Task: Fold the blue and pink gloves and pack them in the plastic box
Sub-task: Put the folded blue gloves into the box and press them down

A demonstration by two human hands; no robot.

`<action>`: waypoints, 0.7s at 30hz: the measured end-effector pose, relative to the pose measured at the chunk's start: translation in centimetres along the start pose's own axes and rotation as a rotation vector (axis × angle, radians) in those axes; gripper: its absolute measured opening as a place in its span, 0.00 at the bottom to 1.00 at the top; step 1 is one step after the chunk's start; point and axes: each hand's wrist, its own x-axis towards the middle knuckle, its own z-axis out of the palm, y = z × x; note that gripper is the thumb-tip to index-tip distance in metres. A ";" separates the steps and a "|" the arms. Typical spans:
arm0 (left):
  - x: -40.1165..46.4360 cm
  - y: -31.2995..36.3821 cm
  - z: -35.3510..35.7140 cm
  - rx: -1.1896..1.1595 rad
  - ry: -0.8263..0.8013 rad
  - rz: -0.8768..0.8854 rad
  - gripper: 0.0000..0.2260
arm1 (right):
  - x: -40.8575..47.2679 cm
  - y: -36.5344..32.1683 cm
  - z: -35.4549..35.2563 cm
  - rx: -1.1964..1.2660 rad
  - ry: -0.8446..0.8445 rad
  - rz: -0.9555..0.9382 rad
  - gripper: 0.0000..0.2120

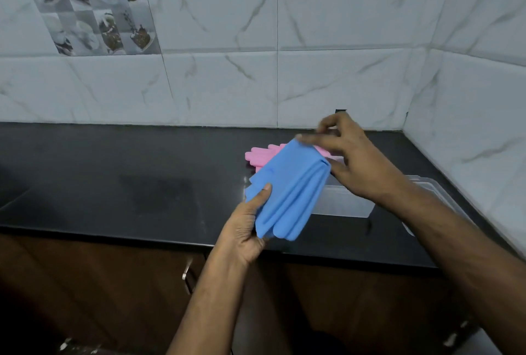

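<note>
I hold the folded blue gloves (287, 192) in the air above the black counter's front edge. My left hand (247, 229) grips their lower end, thumb on top. My right hand (350, 158) pinches the upper end, its fingers spread. The pink gloves (263, 155) lie flat on the counter behind the blue ones, partly hidden by them. The clear plastic box (344, 203) stands on the counter right of the blue gloves, under my right wrist; its inside is hidden.
A clear lid (427, 183) lies on the black counter (128, 178) right of the box, near the corner of the tiled walls. Brown cabinet doors with a metal handle (187, 275) run below the counter.
</note>
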 end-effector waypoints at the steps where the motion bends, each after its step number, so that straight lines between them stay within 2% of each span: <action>1: 0.5 0.4 0.3 -0.009 0.005 0.033 0.26 | 0.0 0.3 0.4 0.152 0.029 0.112 0.22; 3: 1.5 1.3 1.1 0.008 -0.005 0.091 0.25 | 0.1 0.4 0.5 0.604 -0.029 0.460 0.15; 4: 2.1 1.7 1.6 0.051 -0.009 0.121 0.23 | 0.3 0.6 0.4 0.842 -0.108 0.644 0.18; 5: 2.7 2.2 2.0 0.115 -0.014 0.154 0.21 | 0.5 1.1 0.3 0.995 -0.180 0.759 0.26; 6: 3.3 2.6 2.4 0.184 -0.027 0.180 0.19 | 0.7 1.7 0.1 1.058 -0.210 0.810 0.33; 8: 4.3 3.6 3.2 0.294 -0.070 0.210 0.18 | 1.3 2.8 -0.3 1.045 -0.180 0.825 0.36; 12: 6.4 5.1 4.4 0.497 -0.114 0.239 0.21 | 2.2 4.7 -1.2 1.028 -0.115 0.793 0.22; 15: 8.2 5.6 5.5 0.548 -0.115 0.248 0.23 | 2.8 5.6 -1.9 1.001 -0.088 0.773 0.18; 21: 12.7 6.0 7.8 0.642 -0.110 0.294 0.20 | 4.3 7.5 -1.8 0.780 0.195 0.685 0.07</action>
